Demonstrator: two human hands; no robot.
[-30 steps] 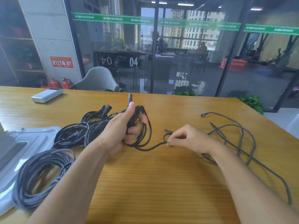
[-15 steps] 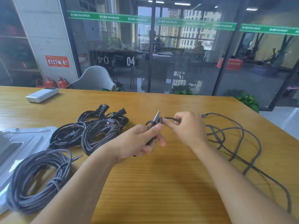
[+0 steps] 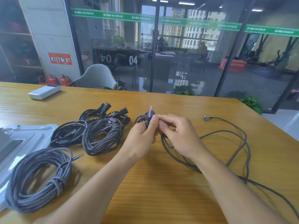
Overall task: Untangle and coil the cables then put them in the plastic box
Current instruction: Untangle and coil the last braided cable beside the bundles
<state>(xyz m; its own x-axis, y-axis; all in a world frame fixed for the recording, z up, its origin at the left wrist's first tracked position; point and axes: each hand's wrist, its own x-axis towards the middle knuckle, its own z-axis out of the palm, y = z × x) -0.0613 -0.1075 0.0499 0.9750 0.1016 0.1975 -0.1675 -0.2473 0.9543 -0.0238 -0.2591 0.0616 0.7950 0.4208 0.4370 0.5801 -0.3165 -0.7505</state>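
Both hands have come close together over the middle of the table (image 3: 145, 183) since half a second ago, and the small coil now sits upright in our left hand (image 3: 142, 136). Its fingers (image 3: 153, 122) are curled round a few loops of the braided cable (image 3: 233, 131), with the thumb pressed on the plug (image 3: 150, 111), which points up and slightly away from us. Our right hand (image 3: 178, 131) touches the left one and pinches the strand just beside the coil — we cannot tell how many loops are already made.

From that pinch the loose cable runs down and to the right, so its long axis lies across the table toward the right edge, ending in an angled connector (image 3: 206, 118) far from both hands. The right hand is nearer to this free length, so we judge it should feed the next loop.

Three finished coils lie on the left: black bundle (image 3: 68, 135), middle braided bundle (image 3: 102, 138), and large grey coil (image 3: 37, 180) resting partly on the plastic box lid (image 3: 24, 136).
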